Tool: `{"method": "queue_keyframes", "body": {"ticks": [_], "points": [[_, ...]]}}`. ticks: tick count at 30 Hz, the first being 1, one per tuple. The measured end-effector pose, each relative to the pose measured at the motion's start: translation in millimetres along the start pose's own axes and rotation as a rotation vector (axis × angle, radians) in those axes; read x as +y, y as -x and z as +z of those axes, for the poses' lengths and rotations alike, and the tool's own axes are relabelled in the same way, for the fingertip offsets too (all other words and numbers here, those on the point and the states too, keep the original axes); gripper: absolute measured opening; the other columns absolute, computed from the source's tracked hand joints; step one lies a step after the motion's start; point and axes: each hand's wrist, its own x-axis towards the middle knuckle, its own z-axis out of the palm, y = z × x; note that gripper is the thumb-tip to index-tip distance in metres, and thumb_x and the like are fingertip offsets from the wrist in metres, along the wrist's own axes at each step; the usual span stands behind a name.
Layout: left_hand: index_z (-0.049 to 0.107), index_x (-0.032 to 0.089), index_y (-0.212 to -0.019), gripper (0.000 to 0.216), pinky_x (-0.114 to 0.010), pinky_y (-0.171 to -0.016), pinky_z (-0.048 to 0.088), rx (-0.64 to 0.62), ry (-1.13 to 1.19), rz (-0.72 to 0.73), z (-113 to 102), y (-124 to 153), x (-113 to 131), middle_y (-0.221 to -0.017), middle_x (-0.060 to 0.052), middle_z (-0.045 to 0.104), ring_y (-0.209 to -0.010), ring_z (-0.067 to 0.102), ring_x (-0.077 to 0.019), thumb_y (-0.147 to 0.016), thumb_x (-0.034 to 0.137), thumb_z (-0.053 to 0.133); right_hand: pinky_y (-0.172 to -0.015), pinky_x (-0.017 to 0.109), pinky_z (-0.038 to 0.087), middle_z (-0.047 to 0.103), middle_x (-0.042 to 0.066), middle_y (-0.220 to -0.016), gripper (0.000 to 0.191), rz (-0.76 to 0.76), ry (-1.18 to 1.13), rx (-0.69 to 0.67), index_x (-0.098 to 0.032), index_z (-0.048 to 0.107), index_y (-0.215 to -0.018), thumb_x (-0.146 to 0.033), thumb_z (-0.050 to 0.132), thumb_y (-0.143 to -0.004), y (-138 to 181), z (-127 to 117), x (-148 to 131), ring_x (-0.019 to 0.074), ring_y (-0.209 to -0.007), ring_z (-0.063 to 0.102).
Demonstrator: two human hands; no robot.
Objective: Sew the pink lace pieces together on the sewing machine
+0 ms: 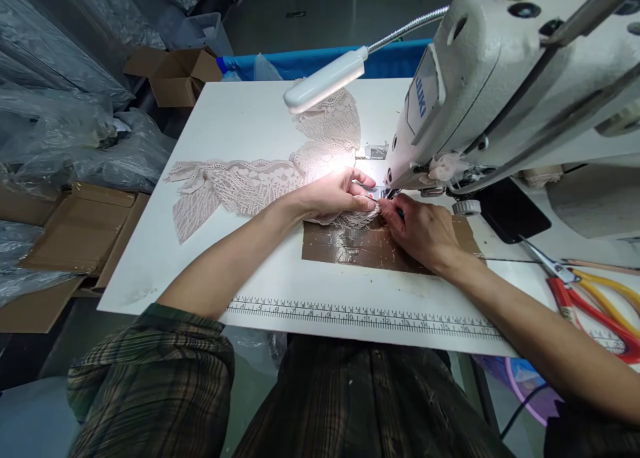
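A pale pink strip of lace (260, 185) lies across the white table, with one end at the left and another part reaching back under the lamp. My left hand (335, 195) is closed on the lace edge just left of the sewing machine's needle area. Close by, my right hand (420, 228) pinches the same edge with thumb and forefinger, in front of the presser foot (387, 193). The white sewing machine (450, 78) stands over both hands' work. Exactly how the lace sits beneath the foot is hidden by my fingers.
A lit lamp (325, 81) hangs above the lace. Brown tape (350, 245) covers part of the table (200, 285), and a printed ruler (370, 318) runs along its front edge. Scissors (590, 291) and a black flat object (515, 211) lie right. Cardboard boxes (83, 228) stand left.
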Motion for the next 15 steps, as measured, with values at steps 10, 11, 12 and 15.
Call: {"method": "queue_keyframes", "body": {"ticks": [10,11,12,15], "points": [[0.061,0.014,-0.119,0.051,-0.022,-0.066,0.047,-0.123,-0.199,-0.047,-35.0,17.6,17.1,-0.091,-0.005,0.068,-0.076,0.063,-0.0116,-0.071,0.006,0.075,-0.058,0.033,0.035,0.066,0.007,-0.067,0.052,0.009,0.047,-0.158,-0.022,0.069,-0.094,-0.053,0.029,-0.103,12.9,-11.0,21.0,0.0246,-0.059,0.061],[0.061,0.013,-0.118,0.049,-0.022,-0.065,0.046,-0.11,-0.185,-0.053,-37.6,18.4,18.2,-0.089,-0.005,0.067,-0.075,0.062,-0.0113,-0.071,0.005,0.074,-0.059,0.034,0.036,0.066,0.008,-0.066,0.053,0.018,0.084,-0.162,-0.021,0.07,-0.093,-0.053,0.029,-0.103,16.1,-14.3,25.8,0.0257,-0.06,0.061],[0.062,0.013,-0.118,0.049,-0.022,-0.064,0.046,-0.102,-0.171,-0.057,-39.5,18.9,18.8,-0.087,-0.005,0.066,-0.074,0.062,-0.0112,-0.071,0.004,0.074,-0.059,0.036,0.037,0.066,0.01,-0.067,0.053,0.023,0.127,-0.141,-0.019,0.07,-0.092,-0.053,0.03,-0.103,19.5,-17.5,30.9,0.0275,-0.063,0.063],[0.062,0.011,-0.12,0.05,-0.021,-0.06,0.043,-0.093,-0.146,-0.054,-42.1,19.3,18.9,-0.083,-0.005,0.064,-0.069,0.058,-0.0104,-0.073,0.005,0.075,-0.067,0.041,0.044,0.069,0.022,-0.093,0.045,-0.021,0.197,0.054,-0.015,0.07,-0.092,-0.049,0.04,-0.1,29.1,-25.2,46.3,0.0361,-0.088,0.065]]}}
